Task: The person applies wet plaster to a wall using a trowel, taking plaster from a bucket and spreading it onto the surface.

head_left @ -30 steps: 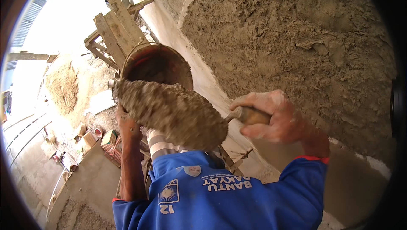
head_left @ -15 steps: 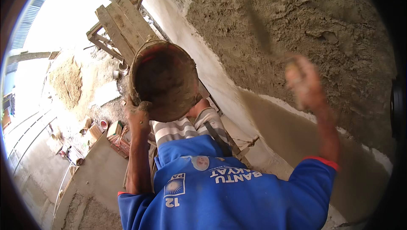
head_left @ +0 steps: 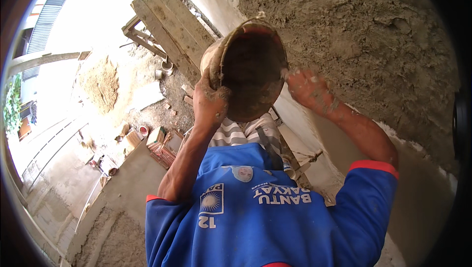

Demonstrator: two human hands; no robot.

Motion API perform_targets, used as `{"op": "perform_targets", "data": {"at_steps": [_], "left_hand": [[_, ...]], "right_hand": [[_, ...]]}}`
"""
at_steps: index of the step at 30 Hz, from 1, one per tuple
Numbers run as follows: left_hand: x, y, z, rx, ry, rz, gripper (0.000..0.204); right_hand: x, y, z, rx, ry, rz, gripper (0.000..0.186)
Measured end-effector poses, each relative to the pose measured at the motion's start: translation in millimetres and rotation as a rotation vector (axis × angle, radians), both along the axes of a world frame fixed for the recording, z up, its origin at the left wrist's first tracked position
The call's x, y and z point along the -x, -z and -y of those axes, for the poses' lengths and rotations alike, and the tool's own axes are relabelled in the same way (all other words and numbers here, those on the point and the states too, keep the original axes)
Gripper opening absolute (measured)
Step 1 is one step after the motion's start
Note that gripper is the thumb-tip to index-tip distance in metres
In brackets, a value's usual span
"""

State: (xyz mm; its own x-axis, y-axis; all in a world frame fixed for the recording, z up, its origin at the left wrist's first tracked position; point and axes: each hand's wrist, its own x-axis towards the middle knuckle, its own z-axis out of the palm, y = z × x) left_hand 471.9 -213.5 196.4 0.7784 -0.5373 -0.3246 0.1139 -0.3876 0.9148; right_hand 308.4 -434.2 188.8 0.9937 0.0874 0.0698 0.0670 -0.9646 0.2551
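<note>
My left hand (head_left: 211,100) grips the near left rim of a mortar-caked bucket (head_left: 212,59), thumb over the edge. The bucket is tilted with its mouth toward me and to the right; its inside is dark, so I cannot tell how much it holds. Close to the bucket's right rim, my right hand (head_left: 310,90) is closed, with wet grey mortar on its fingers and wrist. It grips a trowel, whose blade is hidden now and showed in the earlier frame. Beyond that hand rises a wall (head_left: 344,26) covered in rough wet mortar.
Wooden planks (head_left: 172,21) on a trestle stand ahead to the left. Below left are a sand heap (head_left: 101,84), a stack of reddish tiles (head_left: 164,149) and several small containers. A smoother plastered band (head_left: 344,144) runs along the wall's lower part.
My right hand with the trowel has come left and slightly down, from in front of the wall to the bucket's rim. My left hand has raised the bucket and carried it right, turning its mouth.
</note>
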Motion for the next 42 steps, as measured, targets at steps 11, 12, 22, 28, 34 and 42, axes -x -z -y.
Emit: {"op": "perform_targets", "data": {"at_steps": [11,12,22,28,34,42], "left_hand": [[4,6,2,0.087,0.048,-0.041,0.061],[2,-2,4,0.085,0.010,-0.117,0.060],[-12,-3,12,0.306,-0.195,-0.331,0.058],[-34,25,-16,0.279,-0.373,-0.389,0.056],[-48,55,-81,0.106,-0.476,-0.137,0.059],[-60,59,-122,0.053,-0.565,-0.282,0.057]], "right_hand": [[28,21,-42,-0.985,0.423,-0.368,0.029],[34,19,-38,-0.963,0.477,-0.354,0.032],[12,-31,6,-0.743,0.564,-0.356,0.034],[-52,-87,5,-0.870,0.446,-0.334,0.045],[-116,-173,-1,-1.118,0.219,-0.402,0.047],[-133,-95,142,-1.122,0.743,-0.133,0.048]]}}
